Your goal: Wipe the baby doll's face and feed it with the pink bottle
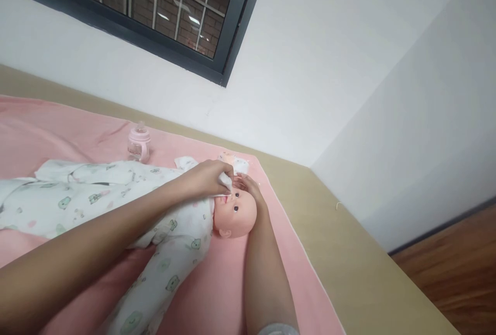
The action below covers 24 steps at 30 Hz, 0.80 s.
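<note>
A baby doll (236, 216) in a white printed sleepsuit (116, 195) lies on a pink blanket (217, 293), head toward the right. My left hand (209, 177) reaches across the doll's chest and pinches a small white cloth (228, 182) against the doll's face. My right hand (250, 188) rests on the far side of the doll's head with fingers curled against it, touching the same spot by the cloth.
A pink baby bottle (138, 143) stands on the blanket behind the doll. A small folded cloth (234, 162) lies near the blanket's far corner. The tan table (349, 252) edge runs along the right; wooden floor (457, 273) lies below it. White walls and a dark-framed window (163, 10) are behind.
</note>
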Available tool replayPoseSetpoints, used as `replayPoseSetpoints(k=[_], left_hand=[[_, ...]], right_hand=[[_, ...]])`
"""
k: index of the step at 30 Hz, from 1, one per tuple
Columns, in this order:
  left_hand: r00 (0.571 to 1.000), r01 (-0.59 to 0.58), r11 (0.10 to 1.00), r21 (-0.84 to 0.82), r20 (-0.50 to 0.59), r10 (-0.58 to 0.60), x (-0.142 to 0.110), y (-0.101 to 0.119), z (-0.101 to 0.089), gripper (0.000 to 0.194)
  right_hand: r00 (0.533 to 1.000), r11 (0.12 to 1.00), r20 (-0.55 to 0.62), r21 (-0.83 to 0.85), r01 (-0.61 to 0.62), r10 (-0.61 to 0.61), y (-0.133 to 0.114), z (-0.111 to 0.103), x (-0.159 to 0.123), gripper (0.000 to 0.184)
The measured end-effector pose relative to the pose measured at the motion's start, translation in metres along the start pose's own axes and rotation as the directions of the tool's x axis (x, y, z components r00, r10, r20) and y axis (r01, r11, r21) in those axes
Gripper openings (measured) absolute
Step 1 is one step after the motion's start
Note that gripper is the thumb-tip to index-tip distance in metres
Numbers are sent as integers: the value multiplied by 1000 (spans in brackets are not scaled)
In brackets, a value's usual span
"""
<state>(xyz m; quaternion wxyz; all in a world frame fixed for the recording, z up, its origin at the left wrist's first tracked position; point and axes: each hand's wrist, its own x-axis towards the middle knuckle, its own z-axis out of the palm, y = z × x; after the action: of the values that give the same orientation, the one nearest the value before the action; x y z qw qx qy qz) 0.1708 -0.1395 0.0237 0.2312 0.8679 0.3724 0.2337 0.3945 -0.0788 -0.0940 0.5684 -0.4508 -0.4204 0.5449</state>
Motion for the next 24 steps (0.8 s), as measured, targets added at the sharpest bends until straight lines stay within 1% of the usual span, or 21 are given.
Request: replayPoseSetpoints(k=[4,8,10,13,15,17,19,21,24], left_hand=[[1000,0,1000,6,-11,0,0,-1,0,11],[1000,-12,1000,-3,-6,12,-1,-5,-5,12],[999,-28,1000,-8,26,28,-1,-9,-9,16],[992,-32,999,-6,125,33,-3,-12,-15,24],[983,-52,998,-19,174,55,-4,-11,-19,25],[978,-68,997,-35,196,74,-5,-10,-20,23],[975,-62,997,-45,209,70,-6,-8,-21,20],[973,-50,997,-58,223,61,-7,-7,-20,19],[971,-39,996,-80,232,56,-7,-8,-17,18]], right_hand=[[1000,1000,8,-11,-15,15,0,-1,0,33],[999,1000,37,-5,-8,8,2,-3,2,33],[999,1000,42,-5,-1,1,3,-4,3,32],[1000,1000,29,-17,2,-1,3,-3,3,32],[999,1000,42,-24,0,1,2,-2,2,34],[999,999,48,-37,0,2,0,-1,0,34],[1000,999,29,-52,-2,3,-2,0,-1,34],[1000,998,5,-60,-6,6,-3,1,-3,32],[1000,999,11,-46,-7,8,-3,1,-3,30]])
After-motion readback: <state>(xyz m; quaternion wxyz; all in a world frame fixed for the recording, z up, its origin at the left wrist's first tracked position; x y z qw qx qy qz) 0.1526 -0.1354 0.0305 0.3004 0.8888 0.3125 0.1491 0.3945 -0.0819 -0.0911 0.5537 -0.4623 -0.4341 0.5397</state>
